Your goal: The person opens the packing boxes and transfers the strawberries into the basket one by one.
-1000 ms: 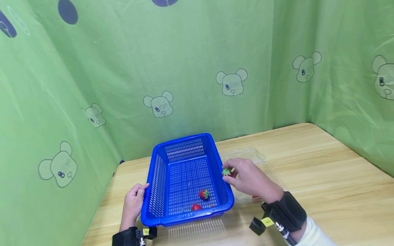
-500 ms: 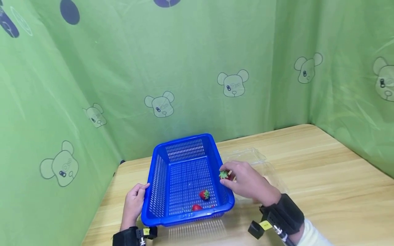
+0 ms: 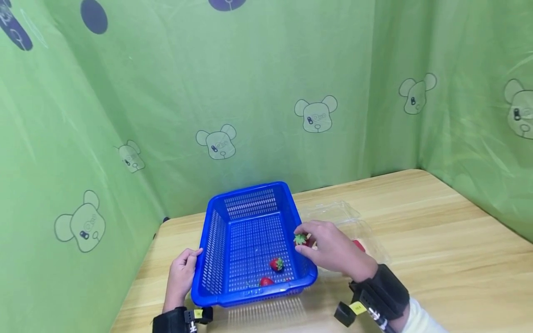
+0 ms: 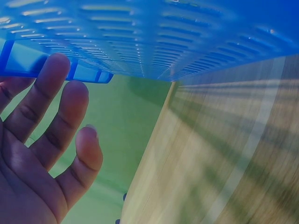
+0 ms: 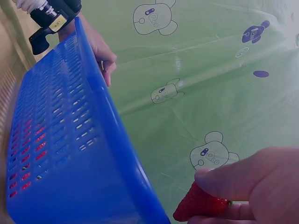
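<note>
At the lower centre of the frame is a blue perforated basket (image 3: pixel 254 295), with red strawberries (image 3: pixel 276 264) in its near end and its left rim gripped by a person's left hand (image 3: pixel 182 274). Right of centre, the right hand (image 3: pixel 331 247) pinches a green-topped strawberry (image 3: pixel 300 239) close to the right rim, partly hiding a clear plastic container (image 3: pixel 333 211) on the wooden counter (image 3: pixel 441 245).

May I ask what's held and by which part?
The right hand pinches a strawberry by its sides; the left hand grips a blue basket by its left rim.
</note>
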Available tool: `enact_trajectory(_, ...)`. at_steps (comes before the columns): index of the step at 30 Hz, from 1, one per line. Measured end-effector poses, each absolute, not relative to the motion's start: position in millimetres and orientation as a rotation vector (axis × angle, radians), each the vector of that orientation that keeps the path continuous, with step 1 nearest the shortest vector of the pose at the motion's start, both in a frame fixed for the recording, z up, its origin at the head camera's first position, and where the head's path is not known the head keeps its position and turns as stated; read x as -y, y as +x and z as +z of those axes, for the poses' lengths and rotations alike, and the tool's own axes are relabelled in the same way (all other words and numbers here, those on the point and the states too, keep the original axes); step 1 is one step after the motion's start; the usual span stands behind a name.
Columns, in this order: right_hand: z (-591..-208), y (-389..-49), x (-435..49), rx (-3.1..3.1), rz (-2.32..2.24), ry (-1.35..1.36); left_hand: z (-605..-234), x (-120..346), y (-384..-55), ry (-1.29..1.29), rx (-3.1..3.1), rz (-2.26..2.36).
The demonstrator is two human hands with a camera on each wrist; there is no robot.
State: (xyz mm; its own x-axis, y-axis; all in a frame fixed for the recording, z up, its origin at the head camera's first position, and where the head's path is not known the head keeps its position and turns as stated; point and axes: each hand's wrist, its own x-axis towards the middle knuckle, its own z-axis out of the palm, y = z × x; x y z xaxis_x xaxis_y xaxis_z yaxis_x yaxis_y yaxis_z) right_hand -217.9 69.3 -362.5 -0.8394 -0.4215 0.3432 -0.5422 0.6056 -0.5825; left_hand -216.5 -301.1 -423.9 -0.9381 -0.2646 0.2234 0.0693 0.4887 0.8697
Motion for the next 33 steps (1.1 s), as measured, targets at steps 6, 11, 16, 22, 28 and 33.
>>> enact_trajectory(6, -364.9, -217.0, -68.1, 2.666, 1.034, 0.814, -424.9, 300.3, -216.1, 0.172, 2.408, -1.461)
enact_trajectory(11, -366.1, -216.1, -67.4, 2.652, 1.011, 0.847, -425.9, 300.6, -216.1, 0.162, 2.407, -1.468)
enact_trajectory(16, -366.9, -215.0, -66.0, 2.657, 0.995, 0.866, -426.9, 300.9, -215.4, 0.173, 2.407, -1.463)
enact_trajectory(22, -367.6, -214.0, -63.5, 2.683, 1.007, 0.866, -427.6, 300.3, -215.1, 0.177, 2.407, -1.486)
enact_trajectory(28, -368.1, -214.7, -62.6, 2.673, 0.983, 0.878, -427.7, 301.6, -216.4, 0.181, 2.421, -1.457)
enact_trajectory(33, -367.2, -216.5, -63.2, 2.669, 0.976, 0.877, -425.9, 302.1, -218.2, 0.162, 2.420, -1.434)
